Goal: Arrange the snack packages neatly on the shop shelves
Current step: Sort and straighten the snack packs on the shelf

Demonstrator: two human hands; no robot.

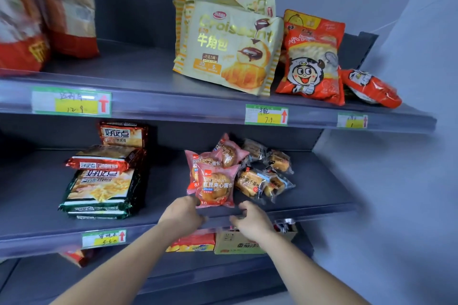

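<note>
Pink red bean bread packs (215,187) lie in a small pile on the middle shelf (37,205). My left hand (182,215) touches the lower left corner of the front pack; whether it pinches it is unclear. My right hand (250,221) rests on the shelf's front edge just right of that pack, fingers loosely curled, holding nothing. Clear-wrapped cake packs (260,181) lie jumbled to the right of the pink ones. Green and red cracker packs (104,181) are stacked at the left of the same shelf.
The upper shelf (138,74) carries yellow croissant bags (228,44), red cartoon snack bags (312,62) and blurred red bags (37,12) at far left. Price tags (266,114) line the shelf edges. A cardboard box (238,242) and yellow packs (190,244) sit below. A white wall (396,181) bounds the right.
</note>
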